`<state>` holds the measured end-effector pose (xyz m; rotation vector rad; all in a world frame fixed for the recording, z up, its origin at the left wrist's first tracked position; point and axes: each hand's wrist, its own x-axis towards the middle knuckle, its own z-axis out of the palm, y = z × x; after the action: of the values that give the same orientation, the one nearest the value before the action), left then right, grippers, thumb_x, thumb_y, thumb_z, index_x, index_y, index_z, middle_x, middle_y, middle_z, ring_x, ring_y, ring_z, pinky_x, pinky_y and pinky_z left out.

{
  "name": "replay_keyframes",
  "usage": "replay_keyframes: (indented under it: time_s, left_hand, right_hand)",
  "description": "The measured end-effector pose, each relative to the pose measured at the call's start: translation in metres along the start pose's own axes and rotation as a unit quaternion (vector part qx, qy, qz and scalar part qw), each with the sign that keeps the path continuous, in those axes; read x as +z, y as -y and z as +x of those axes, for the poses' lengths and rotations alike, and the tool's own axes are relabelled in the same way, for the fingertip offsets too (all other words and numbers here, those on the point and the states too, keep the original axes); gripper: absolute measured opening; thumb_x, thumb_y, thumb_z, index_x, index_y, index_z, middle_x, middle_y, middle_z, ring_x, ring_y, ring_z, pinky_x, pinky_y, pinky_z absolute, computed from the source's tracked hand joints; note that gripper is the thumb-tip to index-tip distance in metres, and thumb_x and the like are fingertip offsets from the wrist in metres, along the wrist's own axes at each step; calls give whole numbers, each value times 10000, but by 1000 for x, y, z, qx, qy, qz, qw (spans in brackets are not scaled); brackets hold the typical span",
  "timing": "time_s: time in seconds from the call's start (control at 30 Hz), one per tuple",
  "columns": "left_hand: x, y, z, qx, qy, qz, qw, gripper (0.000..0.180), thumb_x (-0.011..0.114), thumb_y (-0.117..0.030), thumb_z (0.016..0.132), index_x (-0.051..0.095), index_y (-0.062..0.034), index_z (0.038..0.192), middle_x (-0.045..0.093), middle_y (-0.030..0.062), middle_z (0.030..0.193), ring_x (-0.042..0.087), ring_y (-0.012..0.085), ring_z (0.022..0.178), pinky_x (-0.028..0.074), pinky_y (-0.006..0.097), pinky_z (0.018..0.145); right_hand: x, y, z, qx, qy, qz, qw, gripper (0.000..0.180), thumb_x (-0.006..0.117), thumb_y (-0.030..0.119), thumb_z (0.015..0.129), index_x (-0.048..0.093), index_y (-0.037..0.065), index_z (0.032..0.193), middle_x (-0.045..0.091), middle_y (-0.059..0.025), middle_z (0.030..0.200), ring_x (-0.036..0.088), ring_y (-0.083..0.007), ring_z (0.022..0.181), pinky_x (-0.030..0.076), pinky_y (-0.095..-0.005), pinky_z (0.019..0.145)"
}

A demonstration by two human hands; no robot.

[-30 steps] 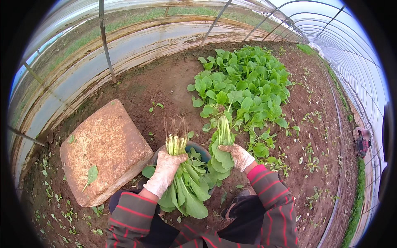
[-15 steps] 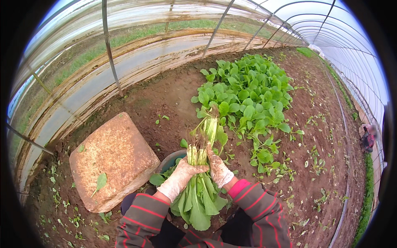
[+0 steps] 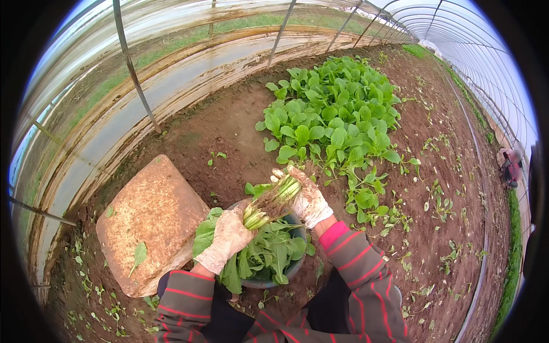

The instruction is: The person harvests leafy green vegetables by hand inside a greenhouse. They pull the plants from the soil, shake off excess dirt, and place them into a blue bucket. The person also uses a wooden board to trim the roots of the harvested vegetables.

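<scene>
- Gloved left hand (image 3: 229, 237) grips a bunch of leafy greens (image 3: 260, 246) by its stems, leaves hanging into a bucket (image 3: 289, 268).
- Gloved right hand (image 3: 307, 197) pinches the rooty ends (image 3: 280, 197), steadying them.

bunch (image 3: 273, 204) tipped sideways | hands closer | leaves now in basin (image 3: 297, 264)

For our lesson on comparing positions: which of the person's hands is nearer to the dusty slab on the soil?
Left. The left hand sits just beside the slab; the right hand is farther off, beyond the bundle.
</scene>
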<state>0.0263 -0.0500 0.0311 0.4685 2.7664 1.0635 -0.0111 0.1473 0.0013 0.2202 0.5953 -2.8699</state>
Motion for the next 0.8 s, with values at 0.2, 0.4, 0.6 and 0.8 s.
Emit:
replay_keyframes:
  time_s: [0.2, 0.4, 0.6, 0.8]
  left_hand:
    - [-10, 19, -11, 116, -27, 178, 977, 533, 646, -110, 619, 492, -74, 1129, 586, 134, 903, 552, 311, 861, 405, 405, 757]
    - [1, 7, -7, 233, -81, 228, 942, 491, 595, -69, 614, 507, -48, 1097, 535, 100, 868, 519, 279, 829, 371, 388, 739]
    - [-9, 19, -21, 232, -97, 249, 935, 481, 567, -32, 597, 517, -56, 1075, 510, 78, 830, 503, 266, 803, 367, 382, 731]
    - [-18, 20, -23, 221, -172, 216, 935, 523, 619, -45, 546, 516, -57, 1059, 519, 92, 865, 500, 282, 823, 370, 391, 750]
  right_hand:
    - [-17, 3, 14, -113, -75, -229, 964, 157, 553, 96, 832, 580, 37, 975, 533, -32, 697, 526, -144, 580, 460, -298, 524]
    - [-157, 37, 78, -347, -137, -725, 579, 172, 458, 155, 846, 579, 45, 899, 532, -22, 591, 522, -134, 517, 422, -295, 479]
    - [-108, 17, 57, -292, -88, -732, 610, 172, 478, 217, 798, 582, 83, 824, 573, -43, 645, 564, -181, 599, 444, -336, 527]
    - [-91, 51, 24, -24, -186, -698, 692, 370, 568, 386, 797, 575, 61, 975, 605, -109, 826, 588, -230, 682, 485, -361, 599]
